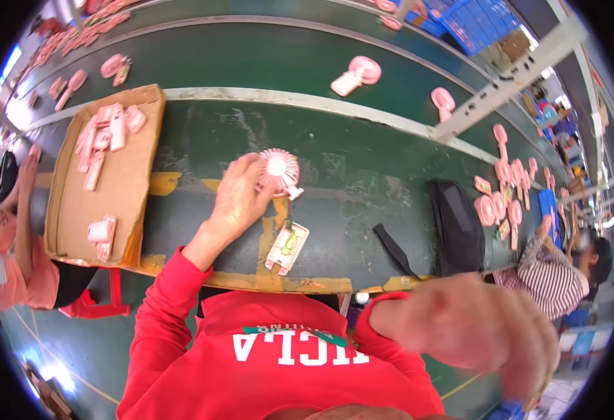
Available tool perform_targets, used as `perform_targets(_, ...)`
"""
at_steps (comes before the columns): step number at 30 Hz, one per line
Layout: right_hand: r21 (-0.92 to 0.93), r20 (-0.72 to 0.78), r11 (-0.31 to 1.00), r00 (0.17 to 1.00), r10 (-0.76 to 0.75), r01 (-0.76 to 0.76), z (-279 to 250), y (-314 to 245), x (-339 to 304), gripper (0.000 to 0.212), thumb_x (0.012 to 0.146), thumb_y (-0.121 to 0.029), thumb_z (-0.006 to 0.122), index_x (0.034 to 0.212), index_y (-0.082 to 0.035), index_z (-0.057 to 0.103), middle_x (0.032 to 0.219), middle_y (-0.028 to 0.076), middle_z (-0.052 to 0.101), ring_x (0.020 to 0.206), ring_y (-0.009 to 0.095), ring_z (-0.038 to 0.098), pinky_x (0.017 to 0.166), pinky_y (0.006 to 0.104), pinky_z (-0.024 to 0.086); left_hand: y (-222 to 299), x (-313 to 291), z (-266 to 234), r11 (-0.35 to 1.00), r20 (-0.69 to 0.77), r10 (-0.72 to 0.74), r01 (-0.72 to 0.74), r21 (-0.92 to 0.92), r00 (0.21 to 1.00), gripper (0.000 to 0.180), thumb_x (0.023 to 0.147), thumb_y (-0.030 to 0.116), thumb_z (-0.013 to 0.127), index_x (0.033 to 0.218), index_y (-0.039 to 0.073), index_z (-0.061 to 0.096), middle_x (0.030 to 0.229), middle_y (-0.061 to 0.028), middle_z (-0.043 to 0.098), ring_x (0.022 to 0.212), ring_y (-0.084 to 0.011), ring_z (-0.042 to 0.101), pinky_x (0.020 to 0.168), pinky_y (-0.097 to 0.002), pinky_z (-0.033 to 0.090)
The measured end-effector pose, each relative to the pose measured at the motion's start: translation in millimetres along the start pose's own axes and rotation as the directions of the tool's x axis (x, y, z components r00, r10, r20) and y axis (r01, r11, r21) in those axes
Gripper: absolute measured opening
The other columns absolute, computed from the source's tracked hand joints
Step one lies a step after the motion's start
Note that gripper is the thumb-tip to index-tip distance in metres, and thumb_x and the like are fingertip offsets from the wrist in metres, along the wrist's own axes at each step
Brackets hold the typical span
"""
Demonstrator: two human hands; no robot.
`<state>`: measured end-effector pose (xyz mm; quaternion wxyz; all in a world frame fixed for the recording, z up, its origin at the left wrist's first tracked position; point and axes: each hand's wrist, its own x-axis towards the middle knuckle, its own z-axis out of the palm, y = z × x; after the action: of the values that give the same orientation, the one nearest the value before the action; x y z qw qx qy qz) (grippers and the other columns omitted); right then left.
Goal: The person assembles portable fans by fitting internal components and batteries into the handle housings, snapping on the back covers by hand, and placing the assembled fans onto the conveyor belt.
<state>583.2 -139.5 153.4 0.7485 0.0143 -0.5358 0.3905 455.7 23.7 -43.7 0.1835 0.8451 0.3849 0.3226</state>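
Note:
My left hand [238,192] is closed on the round head of a small pink handheld fan [279,165], its ribbed grille facing up over the table. Just below, towards my body, an open pink handle housing [288,246] with yellow-green wires lies on the tabletop, close to the fan head. My right hand [485,329] is raised to the lower right, large in the picture and smeared by motion. What its fingers do, or whether anything is in them, does not show.
A cardboard tray [146,150] of pink handle parts stands at left. A black pouch [456,227] and black strap [396,250] lie on the right. Beyond a metal rail, pink fans [360,75] rest on a green belt [251,56]. A person in stripes [548,280] sits at far right; another person [23,252] at left.

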Motion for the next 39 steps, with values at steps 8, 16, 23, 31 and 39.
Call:
perform_targets(8, 0.168, 0.279, 0.927, 0.918, 0.281, -0.335, 21, 58, 1, 0.019, 0.091, -0.011, 0.047, 0.104, 0.001, 0.052, 0.092, 0.008, 0.058, 0.085, 0.016, 0.06, 0.072, 0.0253, 0.047, -10, -2, 4, 0.999, -0.049, 0.029, -0.028, 0.018, 0.998, 0.036, 0.075, 0.012, 0.066, 0.108, 0.0, 0.057, 0.115, -0.0174, 0.054, 0.105, -0.0352, 0.052, 0.089, -0.039, 0.043)
perform_targets(16, -0.132, 0.8, 0.736, 0.367, 0.475, -0.664, 25, 89, -19, 0.02, 0.092, -0.011, 0.045, 0.103, 0.004, 0.053, 0.09, 0.013, 0.059, 0.081, 0.02, 0.06, 0.073, 0.0276, 0.047, -11, -6, -5, 0.999, -0.03, 0.003, -0.004, -0.049, 1.0, 0.035, 0.076, 0.01, 0.065, 0.108, 0.0, 0.056, 0.114, -0.0168, 0.054, 0.103, -0.0349, 0.053, 0.088, -0.0385, 0.044)
perform_targets(23, -0.32, 0.165, 0.947, 0.982, 0.096, -0.039, 9, 32, -2, 0.015, 0.083, -0.008, 0.053, 0.078, 0.005, 0.058, 0.082, 0.014, 0.06, 0.069, 0.022, 0.059, 0.06, 0.0373, 0.049, -7, -2, 5, 0.998, -0.055, 0.022, -0.025, -0.052, 0.998, 0.037, 0.073, 0.013, 0.066, 0.106, -0.001, 0.057, 0.113, -0.0196, 0.055, 0.103, -0.0366, 0.053, 0.089, -0.04, 0.043)
perform_targets(31, 0.001, 0.159, 1.0, 0.987, -0.002, 0.002, 21, 14, -1, 0.013, 0.085, -0.006, 0.052, 0.094, -0.006, 0.061, 0.101, 0.006, 0.059, 0.092, 0.016, 0.054, 0.075, 0.0321, 0.046, -11, -10, -5, 0.994, -0.007, -0.071, 0.07, -0.083, 0.997, 0.033, 0.079, 0.016, 0.064, 0.107, 0.0, 0.057, 0.113, -0.0156, 0.054, 0.102, -0.0344, 0.054, 0.086, -0.0381, 0.045)
perform_targets(39, 0.05, 0.082, 0.941, 0.938, -0.338, 0.335, 21, -23, -18, 0.029, 0.09, -0.004, 0.046, 0.107, -0.016, 0.066, 0.116, -0.001, 0.059, 0.112, 0.012, 0.05, 0.088, 0.0266, 0.043, -12, -9, -8, 0.995, 0.016, -0.077, 0.078, -0.054, 0.997, 0.037, 0.079, 0.017, 0.064, 0.112, 0.002, 0.054, 0.116, -0.0152, 0.053, 0.106, -0.0337, 0.052, 0.09, -0.0401, 0.042)
